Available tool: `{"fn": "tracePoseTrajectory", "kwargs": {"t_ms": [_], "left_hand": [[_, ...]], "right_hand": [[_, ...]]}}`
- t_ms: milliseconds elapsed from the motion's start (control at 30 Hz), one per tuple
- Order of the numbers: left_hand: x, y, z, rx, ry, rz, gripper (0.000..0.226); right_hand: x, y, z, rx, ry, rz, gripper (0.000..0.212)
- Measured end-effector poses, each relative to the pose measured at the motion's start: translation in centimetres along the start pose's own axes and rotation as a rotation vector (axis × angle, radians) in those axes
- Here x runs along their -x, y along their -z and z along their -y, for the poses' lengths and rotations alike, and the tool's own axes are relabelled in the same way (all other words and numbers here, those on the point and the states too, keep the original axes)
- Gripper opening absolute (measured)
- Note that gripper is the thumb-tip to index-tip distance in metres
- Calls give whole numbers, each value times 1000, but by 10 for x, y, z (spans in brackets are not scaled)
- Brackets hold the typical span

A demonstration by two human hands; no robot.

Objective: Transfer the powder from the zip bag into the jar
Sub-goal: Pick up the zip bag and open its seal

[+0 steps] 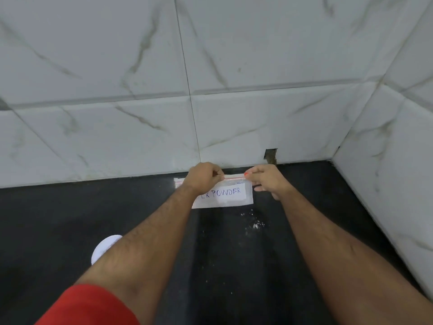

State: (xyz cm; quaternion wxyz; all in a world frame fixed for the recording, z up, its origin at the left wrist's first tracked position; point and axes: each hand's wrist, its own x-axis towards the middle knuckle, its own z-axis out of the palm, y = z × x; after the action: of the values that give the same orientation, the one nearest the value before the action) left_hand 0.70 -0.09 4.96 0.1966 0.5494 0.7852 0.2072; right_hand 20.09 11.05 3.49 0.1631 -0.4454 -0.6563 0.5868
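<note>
A small clear zip bag with a white label reading "POWDER" lies flat on the black counter near the back wall. My left hand pinches the red zip strip along the bag's top edge near its middle. My right hand pinches the same strip at its right end. A white round object, perhaps the jar's lid or top, shows on the counter at lower left, partly hidden behind my left forearm. The jar itself cannot be made out.
Spilled white powder dots the black counter just in front of the bag's right side. Marble-patterned tile walls close the counter at the back and on the right, forming a corner.
</note>
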Motion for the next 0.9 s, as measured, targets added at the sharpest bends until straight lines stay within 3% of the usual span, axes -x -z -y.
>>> {"fn": "tracePoseTrajectory", "kwargs": {"t_ms": [300, 500, 700, 900], "left_hand": [[60, 57, -31, 49, -125, -165, 13], [94, 89, -40, 78, -192, -190, 15], [128, 109, -47, 206, -226, 42, 13], [146, 90, -32, 300, -173, 260, 17]], "right_hand": [[80, -6, 55, -10, 233, -96, 6], [120, -12, 78, -82, 365, -130, 12], [156, -11, 74, -247, 343, -52, 6], [175, -19, 45, -335, 185, 20, 3]]}}
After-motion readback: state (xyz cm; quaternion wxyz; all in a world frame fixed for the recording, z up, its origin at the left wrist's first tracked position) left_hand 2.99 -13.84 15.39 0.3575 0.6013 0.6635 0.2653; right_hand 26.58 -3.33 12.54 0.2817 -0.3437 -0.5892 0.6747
